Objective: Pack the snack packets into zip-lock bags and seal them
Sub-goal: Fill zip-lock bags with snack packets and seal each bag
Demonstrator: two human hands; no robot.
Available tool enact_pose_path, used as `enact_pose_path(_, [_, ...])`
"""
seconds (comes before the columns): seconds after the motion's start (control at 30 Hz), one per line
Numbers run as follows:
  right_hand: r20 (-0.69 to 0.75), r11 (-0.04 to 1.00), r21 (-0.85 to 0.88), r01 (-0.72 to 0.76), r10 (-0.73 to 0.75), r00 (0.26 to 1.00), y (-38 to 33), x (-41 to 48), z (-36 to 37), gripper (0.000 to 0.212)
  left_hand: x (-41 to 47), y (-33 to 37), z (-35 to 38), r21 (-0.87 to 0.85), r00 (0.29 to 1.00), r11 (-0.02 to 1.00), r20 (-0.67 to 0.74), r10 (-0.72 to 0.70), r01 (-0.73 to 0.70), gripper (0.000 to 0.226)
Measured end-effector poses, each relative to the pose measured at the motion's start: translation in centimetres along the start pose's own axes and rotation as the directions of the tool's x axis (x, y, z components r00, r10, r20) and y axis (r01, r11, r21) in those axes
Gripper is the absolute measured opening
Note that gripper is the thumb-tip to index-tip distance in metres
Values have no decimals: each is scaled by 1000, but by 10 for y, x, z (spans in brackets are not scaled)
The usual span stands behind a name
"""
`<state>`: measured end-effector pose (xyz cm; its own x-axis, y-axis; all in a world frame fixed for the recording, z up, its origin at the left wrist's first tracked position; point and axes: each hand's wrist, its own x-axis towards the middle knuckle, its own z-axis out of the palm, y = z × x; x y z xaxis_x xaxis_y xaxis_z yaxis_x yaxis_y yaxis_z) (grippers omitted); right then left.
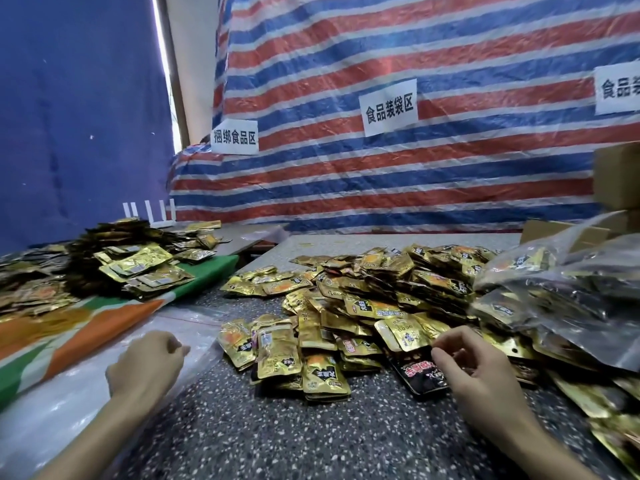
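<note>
I see a red-white-blue striped tarp (433, 174) filling the back, with paper signs (388, 107) taped on it. A speckled tabletop (263, 431) runs across the front. The main pile of gold snack packets (367, 292) sits at centre-right on it, and filled clear bags (561, 306) lie against the pile's right side. A second packet pile (114, 261) is far left on a green-orange-white cloth (104, 327). Flat clear zip-lock bags (62, 410) lie near left, overlapping the cloth. Cardboard boxes (616, 174) are stacked at the right edge. The left hand (149, 362) rests on the flat bags with fingers curled; I can't tell whether it's pinching plastic. The right hand (474, 365) is at the pile's near edge, thumb and curled fingers pinching the corner of a black packet (420, 374).
</note>
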<state>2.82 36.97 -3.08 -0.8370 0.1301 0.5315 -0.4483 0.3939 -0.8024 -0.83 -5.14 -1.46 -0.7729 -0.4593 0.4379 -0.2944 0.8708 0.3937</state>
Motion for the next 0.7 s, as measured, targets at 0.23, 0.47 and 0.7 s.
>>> enact_pose_path(0.23, [126,969,230,-92,64,990,-11,3,-3,14,-42,80,-28,-140,697,762,-533,480,-632,7])
enact_pose_path(0.47, [149,851,481,-211,158,976,-20,7,-14,52,-102,202,4,-221,310,218,-631,711,-951,12])
enact_pose_path(0.7, [175,856,469,-219,153,973,-18,14,-28,49,-136,242,52,-359,239,8,-604,761,-933,10])
